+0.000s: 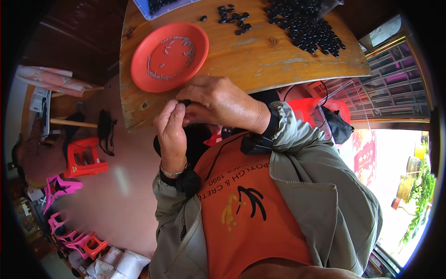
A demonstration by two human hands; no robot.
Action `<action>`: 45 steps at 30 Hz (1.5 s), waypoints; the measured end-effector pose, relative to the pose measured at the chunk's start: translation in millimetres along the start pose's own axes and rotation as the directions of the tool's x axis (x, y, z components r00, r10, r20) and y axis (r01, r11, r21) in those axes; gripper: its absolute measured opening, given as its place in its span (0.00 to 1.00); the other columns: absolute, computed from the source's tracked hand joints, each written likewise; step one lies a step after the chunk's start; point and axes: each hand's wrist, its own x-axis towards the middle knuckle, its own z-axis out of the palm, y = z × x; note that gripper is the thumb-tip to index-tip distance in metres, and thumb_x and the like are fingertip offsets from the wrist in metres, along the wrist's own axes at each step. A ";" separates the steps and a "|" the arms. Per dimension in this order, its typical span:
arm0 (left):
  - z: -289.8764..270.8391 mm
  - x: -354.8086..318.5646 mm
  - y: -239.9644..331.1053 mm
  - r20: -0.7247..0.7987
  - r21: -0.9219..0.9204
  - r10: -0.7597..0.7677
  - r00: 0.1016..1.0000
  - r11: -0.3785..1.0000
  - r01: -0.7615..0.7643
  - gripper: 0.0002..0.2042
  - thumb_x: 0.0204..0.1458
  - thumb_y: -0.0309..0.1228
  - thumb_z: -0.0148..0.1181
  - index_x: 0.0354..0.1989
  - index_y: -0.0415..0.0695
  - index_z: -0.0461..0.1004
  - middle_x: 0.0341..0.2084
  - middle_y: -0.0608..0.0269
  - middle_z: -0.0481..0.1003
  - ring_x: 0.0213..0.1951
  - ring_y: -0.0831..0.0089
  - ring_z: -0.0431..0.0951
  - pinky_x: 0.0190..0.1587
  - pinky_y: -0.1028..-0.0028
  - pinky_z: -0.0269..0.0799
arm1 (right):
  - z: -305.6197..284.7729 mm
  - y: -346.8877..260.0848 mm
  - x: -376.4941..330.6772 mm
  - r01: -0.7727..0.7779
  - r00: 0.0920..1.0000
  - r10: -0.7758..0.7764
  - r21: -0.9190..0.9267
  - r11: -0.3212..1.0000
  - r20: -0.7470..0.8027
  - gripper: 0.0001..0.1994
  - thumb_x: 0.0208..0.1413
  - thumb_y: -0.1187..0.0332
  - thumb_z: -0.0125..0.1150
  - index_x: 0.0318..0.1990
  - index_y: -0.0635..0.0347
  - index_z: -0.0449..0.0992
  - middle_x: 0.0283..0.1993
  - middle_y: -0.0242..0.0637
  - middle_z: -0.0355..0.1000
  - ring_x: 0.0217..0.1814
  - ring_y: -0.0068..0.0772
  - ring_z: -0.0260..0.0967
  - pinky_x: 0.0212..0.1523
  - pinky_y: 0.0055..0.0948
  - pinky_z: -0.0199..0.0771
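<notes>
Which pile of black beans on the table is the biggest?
The heap at the table's far right; it holds far more black beans than the small cluster near the middle.

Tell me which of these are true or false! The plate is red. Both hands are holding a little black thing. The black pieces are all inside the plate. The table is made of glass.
1. The plate is red. True.
2. Both hands hold a little black thing. True: the left hand and right hand pinch a small black piece between them.
3. The black pieces are all inside the plate. False: the black pile lies on the bare table; the plate holds only pale bits.
4. The table is glass. False: the table is worn wood.
</notes>
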 end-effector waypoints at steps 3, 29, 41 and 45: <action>-0.6 -1.8 0.5 -0.001 0.039 -0.003 1.000 0.999 0.003 0.14 0.58 0.34 0.47 0.26 0.37 0.69 0.20 0.67 0.70 0.25 0.81 0.66 0.30 0.80 0.61 | -0.1 0.0 -0.5 0.001 1.000 -0.002 0.007 1.000 0.010 0.16 0.40 0.70 0.68 0.39 0.62 0.74 0.34 0.41 0.71 0.35 0.46 0.71 0.35 0.36 0.73; 8.1 -3.2 -3.6 -0.040 -0.081 -0.028 0.999 0.996 0.024 0.17 0.59 0.38 0.46 0.24 0.38 0.69 0.17 0.65 0.70 0.22 0.79 0.68 0.28 0.79 0.62 | -0.5 -0.4 -1.2 0.080 0.997 -0.080 -0.016 0.997 0.011 0.14 0.40 0.73 0.66 0.38 0.62 0.75 0.32 0.41 0.71 0.33 0.44 0.72 0.33 0.34 0.74; -3.8 -2.7 8.6 -0.050 -0.084 -0.017 0.999 0.996 0.012 0.14 0.60 0.35 0.45 0.35 0.37 0.72 0.19 0.68 0.69 0.25 0.82 0.66 0.31 0.80 0.59 | -107.0 23.7 42.8 0.115 0.952 -0.241 -0.505 0.855 -0.191 0.10 0.43 0.76 0.64 0.36 0.60 0.77 0.35 0.40 0.73 0.33 0.42 0.73 0.34 0.35 0.74; -2.0 -1.8 9.3 0.011 -0.115 -0.004 1.000 0.993 0.005 0.12 0.59 0.33 0.45 0.35 0.38 0.72 0.19 0.67 0.70 0.25 0.81 0.68 0.30 0.81 0.60 | -214.4 38.4 85.2 -0.198 0.878 -0.225 -0.749 0.632 -0.423 0.11 0.48 0.72 0.55 0.39 0.64 0.77 0.37 0.49 0.74 0.39 0.52 0.71 0.41 0.40 0.73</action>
